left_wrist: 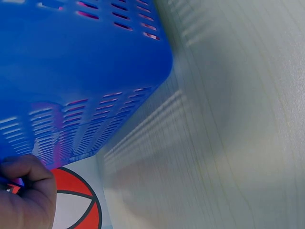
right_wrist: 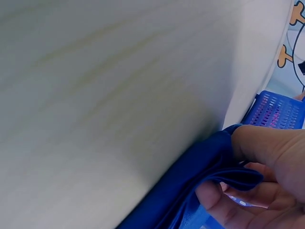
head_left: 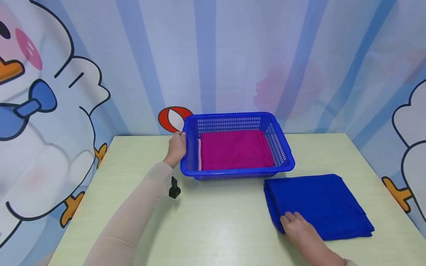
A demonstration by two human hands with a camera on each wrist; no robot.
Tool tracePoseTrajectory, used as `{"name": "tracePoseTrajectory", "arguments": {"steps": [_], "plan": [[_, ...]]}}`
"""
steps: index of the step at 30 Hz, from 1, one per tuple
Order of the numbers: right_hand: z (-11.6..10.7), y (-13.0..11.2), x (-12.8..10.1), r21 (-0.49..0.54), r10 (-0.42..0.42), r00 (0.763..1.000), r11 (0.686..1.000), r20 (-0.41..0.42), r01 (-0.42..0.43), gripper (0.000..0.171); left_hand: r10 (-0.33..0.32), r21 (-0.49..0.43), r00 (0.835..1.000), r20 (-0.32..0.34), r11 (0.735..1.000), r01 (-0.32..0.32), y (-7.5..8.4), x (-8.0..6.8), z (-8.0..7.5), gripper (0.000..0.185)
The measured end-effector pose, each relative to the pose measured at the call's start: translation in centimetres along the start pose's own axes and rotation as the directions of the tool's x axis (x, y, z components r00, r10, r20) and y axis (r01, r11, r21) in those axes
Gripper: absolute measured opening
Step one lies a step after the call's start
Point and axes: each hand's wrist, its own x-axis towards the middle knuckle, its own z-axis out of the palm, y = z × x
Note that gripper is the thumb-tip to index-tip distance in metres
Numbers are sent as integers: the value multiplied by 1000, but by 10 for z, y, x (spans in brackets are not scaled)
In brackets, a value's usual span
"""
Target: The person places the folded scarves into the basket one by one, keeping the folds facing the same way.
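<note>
Nearest, at the front right of the pale counter (head_left: 216, 221): right hand (head_left: 301, 231) on the near left corner of a folded blue cloth (head_left: 319, 205), grip closed on the layered edge, thumb above and fingers (right_wrist: 224, 200) tucked beneath the fold, as seen from the right wrist. Cloth lying flat, just in front of and to the right of a blue basket (head_left: 284, 164), apart from it. Left of centre, a small black object (head_left: 174, 188) standing on the counter beside the left sleeve (head_left: 133, 218). Farther back, left hand (head_left: 176, 147) at the basket's left rim near its far corner, grip curled on the plastic edge. Inside the basket, a folded magenta cloth (head_left: 234, 149) lying flat on the bottom. Behind, a striped cartoon backdrop (head_left: 233, 55) with a red-and-white ball (head_left: 169, 118) printed just left of the basket.
</note>
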Motion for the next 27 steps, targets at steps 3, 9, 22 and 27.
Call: {"name": "tracePoseTrajectory", "arguments": {"steps": [3, 9, 22, 27], "plan": [[0, -2, 1, -4, 4, 1000, 1000, 4, -4, 22, 4, 5, 1000, -1, 1000, -4, 0, 0, 0, 43], [0, -6, 2, -4, 3, 1000, 1000, 1, -3, 22, 11, 10, 1000, 0, 1000, -11, -1, 0, 0, 43], [0, -15, 4, 24, -8, 1000, 1000, -16, 8, 20, -1, 7, 1000, -1, 1000, 1, -1, 1, 0, 43], [0, -18, 5, 42, -8, 1000, 999, 1, 8, 21, -6, 3, 1000, 4, 1000, 6, -1, 1, 0, 44]]}}
